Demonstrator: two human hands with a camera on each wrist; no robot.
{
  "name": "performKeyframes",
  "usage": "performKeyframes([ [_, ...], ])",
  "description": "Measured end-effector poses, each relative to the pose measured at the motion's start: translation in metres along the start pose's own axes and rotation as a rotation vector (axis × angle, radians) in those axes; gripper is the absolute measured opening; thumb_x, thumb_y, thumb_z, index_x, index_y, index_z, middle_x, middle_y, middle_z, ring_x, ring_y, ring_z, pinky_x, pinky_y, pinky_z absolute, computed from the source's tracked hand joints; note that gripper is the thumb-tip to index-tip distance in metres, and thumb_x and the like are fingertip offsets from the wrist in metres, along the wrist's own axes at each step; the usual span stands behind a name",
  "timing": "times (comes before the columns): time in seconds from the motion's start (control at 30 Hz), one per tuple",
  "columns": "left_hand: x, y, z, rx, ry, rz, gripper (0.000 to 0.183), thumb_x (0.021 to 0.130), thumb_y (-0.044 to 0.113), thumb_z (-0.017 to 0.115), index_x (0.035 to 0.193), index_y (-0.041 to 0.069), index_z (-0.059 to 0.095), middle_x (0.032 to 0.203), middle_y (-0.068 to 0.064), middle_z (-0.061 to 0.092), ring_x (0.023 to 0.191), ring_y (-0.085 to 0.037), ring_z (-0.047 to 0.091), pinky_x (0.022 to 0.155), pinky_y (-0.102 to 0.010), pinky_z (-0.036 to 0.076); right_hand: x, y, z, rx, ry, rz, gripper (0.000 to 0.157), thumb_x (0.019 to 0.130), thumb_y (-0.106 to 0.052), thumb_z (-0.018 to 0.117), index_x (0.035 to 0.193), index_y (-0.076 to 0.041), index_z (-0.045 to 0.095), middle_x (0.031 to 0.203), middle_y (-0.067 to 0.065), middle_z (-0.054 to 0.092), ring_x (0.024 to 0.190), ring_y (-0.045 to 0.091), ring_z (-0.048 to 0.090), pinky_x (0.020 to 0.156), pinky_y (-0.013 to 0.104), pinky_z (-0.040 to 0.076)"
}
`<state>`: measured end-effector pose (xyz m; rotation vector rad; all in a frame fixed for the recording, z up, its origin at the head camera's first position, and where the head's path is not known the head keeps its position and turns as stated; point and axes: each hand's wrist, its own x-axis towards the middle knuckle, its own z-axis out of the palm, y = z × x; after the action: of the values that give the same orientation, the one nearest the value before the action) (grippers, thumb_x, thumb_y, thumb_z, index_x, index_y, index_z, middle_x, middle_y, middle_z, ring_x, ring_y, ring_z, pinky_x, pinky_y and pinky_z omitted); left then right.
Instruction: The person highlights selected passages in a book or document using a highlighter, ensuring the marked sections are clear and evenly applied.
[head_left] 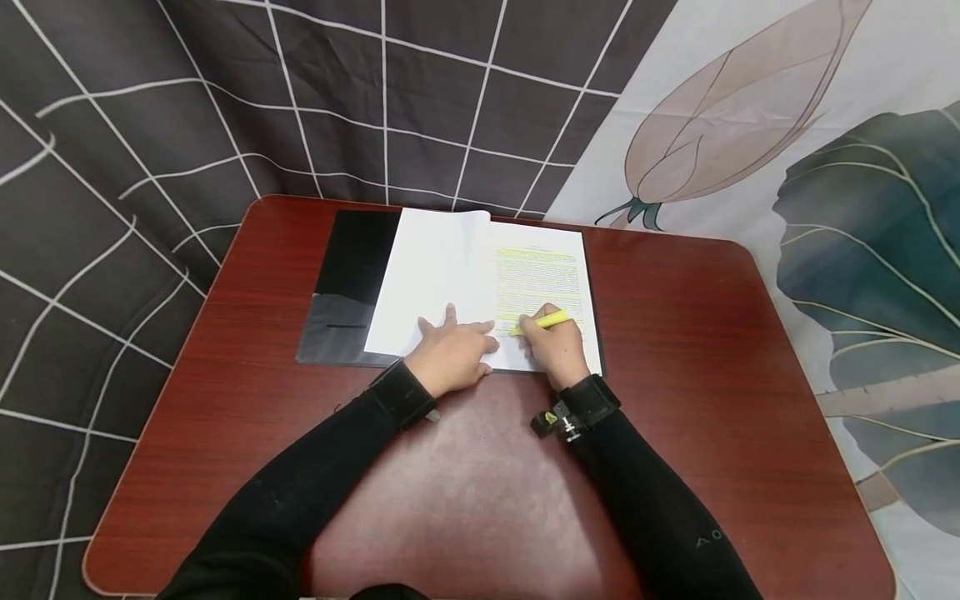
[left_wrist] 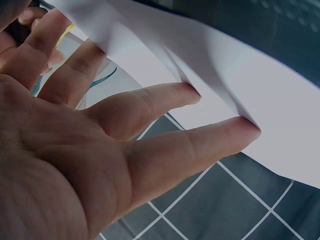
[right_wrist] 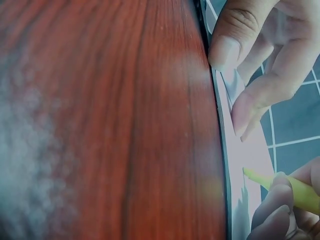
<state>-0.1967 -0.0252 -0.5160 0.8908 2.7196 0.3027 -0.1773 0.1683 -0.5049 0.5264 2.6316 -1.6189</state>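
A stack of white paper lies spread in a black folder [head_left: 358,254]. Its blank left page [head_left: 438,262] is turned over, and the printed right page [head_left: 536,279] carries yellow marking over many lines. My right hand [head_left: 558,348] pinches a yellow highlighter [head_left: 553,318], whose tip meets the lower left of the printed text. With fingers spread, my left hand [head_left: 452,354] rests on the lower part of the pages near the fold. In the left wrist view, the left hand's fingertips [left_wrist: 247,127] press on the paper. The right wrist view shows the highlighter [right_wrist: 302,194] between thumb and fingers.
The folder lies near the far edge of a reddish-brown wooden table [head_left: 675,333]. A dark gridded curtain [head_left: 330,83] hangs behind and to the left. At the right hangs a white cloth [head_left: 915,50] with flower and leaf prints.
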Motion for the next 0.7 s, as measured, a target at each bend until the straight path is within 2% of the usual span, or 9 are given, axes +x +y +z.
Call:
performKeyframes([
  [0.17, -0.001, 0.001, -0.003, -0.018, -0.009, -0.003, 0.045, 0.105, 0.043, 0.081, 0.148, 0.029, 0.077, 0.177, 0.005, 0.054, 0.162, -0.072, 0.034, 0.110, -0.101, 0.033, 0.000, 0.001, -0.002, -0.002, -0.014, -0.001, 0.030, 0.104, -0.015, 0.071, 0.077, -0.015, 0.059, 0.061, -0.006, 0.062, 0.055, 0.012, 0.056, 0.050, 0.024, 0.041],
  [0.23, 0.003, -0.002, 0.004, -0.022, -0.007, -0.002, 0.045, 0.104, 0.043, 0.081, 0.147, 0.031, 0.077, 0.178, 0.006, 0.053, 0.162, -0.072, 0.033, 0.109, -0.102, 0.032, 0.000, 0.000, -0.003, -0.003, -0.017, 0.007, 0.030, 0.104, -0.016, 0.071, 0.077, -0.015, 0.059, 0.061, -0.005, 0.062, 0.054, 0.012, 0.056, 0.049, 0.024, 0.041],
  [0.33, 0.005, -0.003, 0.007, -0.014, -0.009, -0.006, 0.045, 0.105, 0.044, 0.080, 0.149, 0.032, 0.076, 0.179, 0.007, 0.052, 0.163, -0.071, 0.032, 0.110, -0.101, 0.032, -0.001, 0.000, -0.006, -0.010, -0.019, 0.023, 0.028, 0.105, -0.016, 0.070, 0.079, -0.014, 0.059, 0.062, -0.004, 0.063, 0.054, 0.012, 0.057, 0.047, 0.023, 0.042],
  [0.57, 0.004, -0.002, 0.004, -0.011, -0.007, -0.005, 0.047, 0.105, 0.044, 0.081, 0.150, 0.031, 0.076, 0.178, 0.007, 0.052, 0.162, -0.072, 0.034, 0.110, -0.102, 0.032, 0.001, 0.002, -0.012, 0.017, -0.015, 0.062, 0.026, 0.106, -0.015, 0.068, 0.082, -0.013, 0.058, 0.062, -0.004, 0.063, 0.052, 0.011, 0.058, 0.046, 0.022, 0.045],
  [0.7, 0.006, -0.005, 0.008, -0.007, -0.004, -0.006, 0.046, 0.105, 0.044, 0.081, 0.149, 0.033, 0.076, 0.178, 0.008, 0.052, 0.162, -0.072, 0.034, 0.109, -0.101, 0.033, 0.001, 0.003, -0.017, 0.036, -0.016, 0.081, 0.025, 0.106, -0.015, 0.068, 0.083, -0.013, 0.058, 0.062, -0.004, 0.063, 0.052, 0.011, 0.058, 0.046, 0.023, 0.046],
])
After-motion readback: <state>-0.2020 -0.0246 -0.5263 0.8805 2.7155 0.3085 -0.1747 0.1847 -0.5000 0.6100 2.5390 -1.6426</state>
